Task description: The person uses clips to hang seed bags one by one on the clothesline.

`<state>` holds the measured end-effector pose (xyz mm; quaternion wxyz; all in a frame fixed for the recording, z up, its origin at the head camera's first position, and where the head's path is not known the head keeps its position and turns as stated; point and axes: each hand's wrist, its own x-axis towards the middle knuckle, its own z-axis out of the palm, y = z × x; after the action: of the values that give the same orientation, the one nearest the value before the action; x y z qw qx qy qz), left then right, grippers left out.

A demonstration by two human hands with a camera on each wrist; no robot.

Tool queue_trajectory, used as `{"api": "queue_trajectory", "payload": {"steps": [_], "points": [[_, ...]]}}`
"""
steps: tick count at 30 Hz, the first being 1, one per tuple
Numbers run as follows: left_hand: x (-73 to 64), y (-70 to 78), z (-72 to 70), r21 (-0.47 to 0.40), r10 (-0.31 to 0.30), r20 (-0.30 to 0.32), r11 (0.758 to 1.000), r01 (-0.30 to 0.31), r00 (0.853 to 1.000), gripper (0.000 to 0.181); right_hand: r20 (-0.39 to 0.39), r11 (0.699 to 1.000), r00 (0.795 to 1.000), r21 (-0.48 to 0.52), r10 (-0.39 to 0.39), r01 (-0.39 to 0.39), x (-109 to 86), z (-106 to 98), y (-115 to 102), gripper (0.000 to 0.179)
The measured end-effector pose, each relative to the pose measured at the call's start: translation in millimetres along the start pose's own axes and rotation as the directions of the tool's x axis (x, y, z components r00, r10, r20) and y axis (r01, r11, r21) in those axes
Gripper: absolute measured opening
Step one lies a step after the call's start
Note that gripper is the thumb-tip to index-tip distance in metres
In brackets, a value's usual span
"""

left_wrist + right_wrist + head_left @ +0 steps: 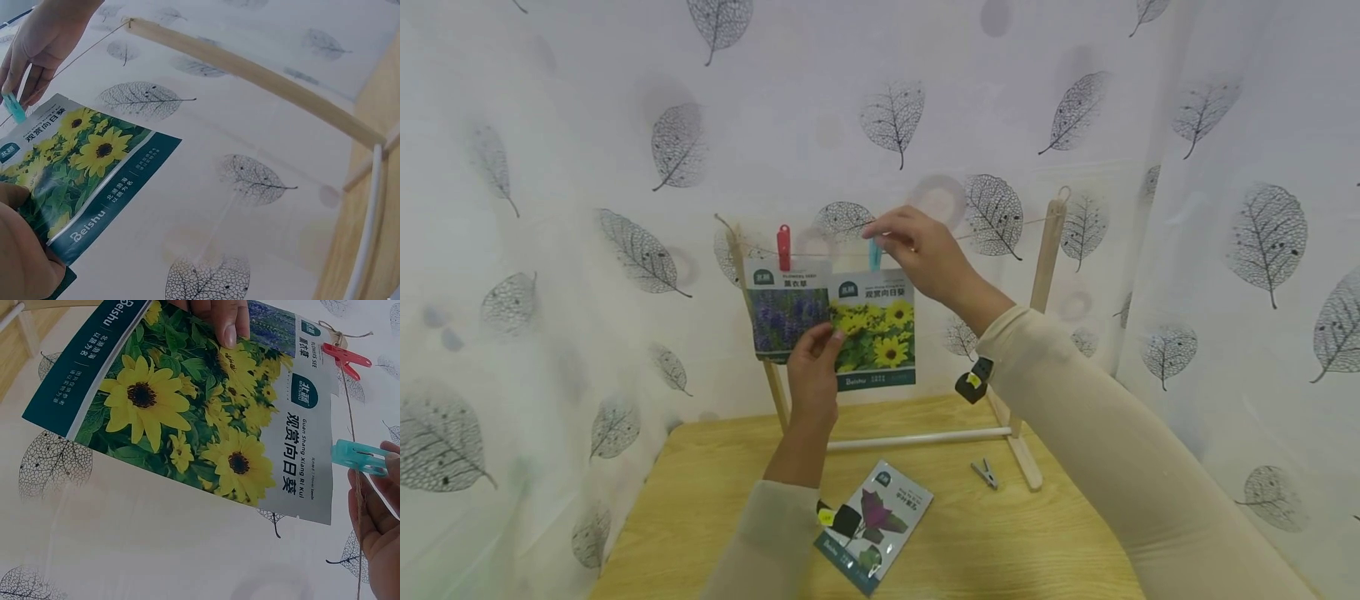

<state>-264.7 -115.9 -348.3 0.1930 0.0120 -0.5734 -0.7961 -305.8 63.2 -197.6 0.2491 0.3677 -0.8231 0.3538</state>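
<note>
A sunflower seed packet (880, 333) hangs at the string, its left edge pinched by my left hand (814, 367). With thumb and fingers my right hand (917, 250) grips a light blue clothespin (359, 457) at the packet's top edge, beside the string (350, 412). To the left, a lavender seed packet (786, 312) is clipped to the string by a red clothespin (784, 247). The sunflower packet overlaps its right edge in the head view. In the left wrist view the sunflower packet's printed front (94, 150) faces the camera, with left fingers covering its lower left.
The string runs between two wooden posts (1047, 258), joined low down by a white rod (921, 438). On the wooden table (685, 500) lie a third seed packet (880, 521) with a purple leaf and a grey clothespin (984, 473). A leaf-print curtain (587, 350) surrounds the table.
</note>
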Motion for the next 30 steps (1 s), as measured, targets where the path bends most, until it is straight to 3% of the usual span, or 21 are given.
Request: {"api": "queue_trajectory", "payload": {"steps": [30], "points": [[-0.4,7.0,7.5,-0.056,0.056,0.009,0.997,-0.056,0.998,0.027,0.045,0.999,0.999,-0.033,0.011,-0.009,-2.2,-0.5,-1.3,0.025]]}}
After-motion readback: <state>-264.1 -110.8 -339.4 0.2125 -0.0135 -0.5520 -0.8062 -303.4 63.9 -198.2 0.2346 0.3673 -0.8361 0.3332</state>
